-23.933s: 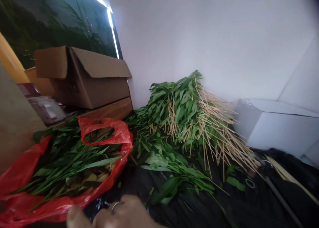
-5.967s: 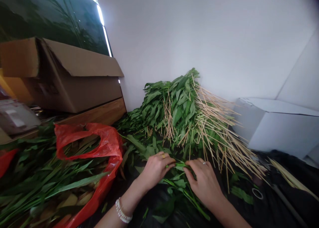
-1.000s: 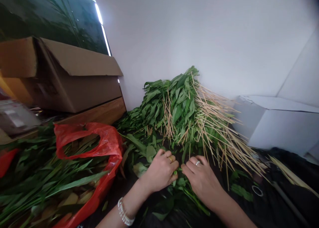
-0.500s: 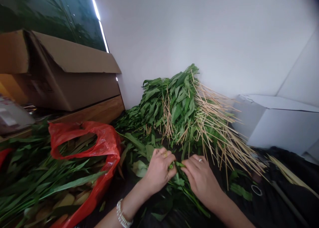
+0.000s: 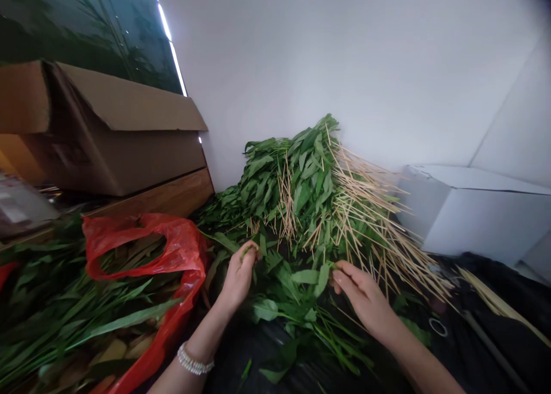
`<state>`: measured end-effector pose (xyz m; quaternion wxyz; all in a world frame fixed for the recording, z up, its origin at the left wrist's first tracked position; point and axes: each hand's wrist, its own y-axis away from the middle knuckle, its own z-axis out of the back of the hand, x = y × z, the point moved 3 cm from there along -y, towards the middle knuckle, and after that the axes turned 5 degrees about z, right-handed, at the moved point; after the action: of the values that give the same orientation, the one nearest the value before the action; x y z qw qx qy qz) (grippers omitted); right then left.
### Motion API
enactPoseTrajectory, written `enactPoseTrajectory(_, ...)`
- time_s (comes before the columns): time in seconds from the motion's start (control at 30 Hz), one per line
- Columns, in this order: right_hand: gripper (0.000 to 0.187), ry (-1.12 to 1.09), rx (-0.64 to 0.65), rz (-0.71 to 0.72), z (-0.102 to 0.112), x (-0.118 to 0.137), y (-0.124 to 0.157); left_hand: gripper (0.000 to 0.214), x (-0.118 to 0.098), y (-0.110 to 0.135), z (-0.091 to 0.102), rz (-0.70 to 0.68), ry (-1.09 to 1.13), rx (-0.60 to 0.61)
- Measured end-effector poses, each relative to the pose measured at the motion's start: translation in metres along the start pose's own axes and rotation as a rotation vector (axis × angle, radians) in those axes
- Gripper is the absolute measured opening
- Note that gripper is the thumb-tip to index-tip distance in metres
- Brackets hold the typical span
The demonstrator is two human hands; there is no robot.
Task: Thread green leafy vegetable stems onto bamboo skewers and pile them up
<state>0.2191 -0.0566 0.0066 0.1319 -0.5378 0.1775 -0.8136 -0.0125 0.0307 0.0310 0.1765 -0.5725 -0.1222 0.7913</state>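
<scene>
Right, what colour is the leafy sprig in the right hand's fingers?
Green; the leafy sprig shows best in the head view, at the right hand.

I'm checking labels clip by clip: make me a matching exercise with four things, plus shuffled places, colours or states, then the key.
1. left hand
2. right hand
3. plastic bag
4. white box

A. red, with greenery inside
B. right of the pale sticks
C. beaded bracelet at its wrist
D. leafy sprig at its fingertips, bare wrist

Pairs: 1-C, 2-D, 3-A, 4-B
</scene>
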Motion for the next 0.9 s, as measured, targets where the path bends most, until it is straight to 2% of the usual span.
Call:
enactPoseTrajectory(0.07,0.033,-0.136,-0.005,-0.058,0.002,-0.004,-0.003,0.029,0.001,0.0,0.002,-0.028,-0.012,0.036)
enactPoseTrajectory(0.17,0.035,-0.301,-0.033,-0.161,-0.005,-0.011,-0.003,0.031,-0.001,0.005,-0.004,-0.052,0.016,0.122)
enactPoseTrajectory(0.27,0.043,-0.381,-0.041,-0.208,-0.013,-0.017,-0.001,0.029,0.001,0.008,-0.008,-0.017,0.101,0.112)
enactPoseTrajectory(0.4,0.036,-0.368,-0.028,-0.171,-0.018,-0.016,0.001,0.03,0.003,0.009,-0.008,0.028,0.188,0.104)
enactPoseTrajectory(0.5,0.026,-0.343,-0.026,-0.147,-0.019,-0.01,0.0,0.028,-0.005,0.015,-0.01,-0.026,0.084,0.143)
enactPoseTrajectory(0.6,0.021,-0.28,-0.013,-0.142,-0.021,-0.006,0.0,0.023,-0.016,0.024,-0.019,-0.094,-0.025,0.243)
enactPoseTrajectory(0.77,0.018,-0.194,0.044,-0.069,-0.027,-0.005,0.003,0.023,-0.025,0.036,-0.038,-0.132,-0.166,0.409)
enactPoseTrajectory(0.9,0.026,-0.254,0.036,-0.039,-0.027,-0.003,0.005,0.017,-0.022,0.035,-0.042,-0.126,-0.12,0.476)
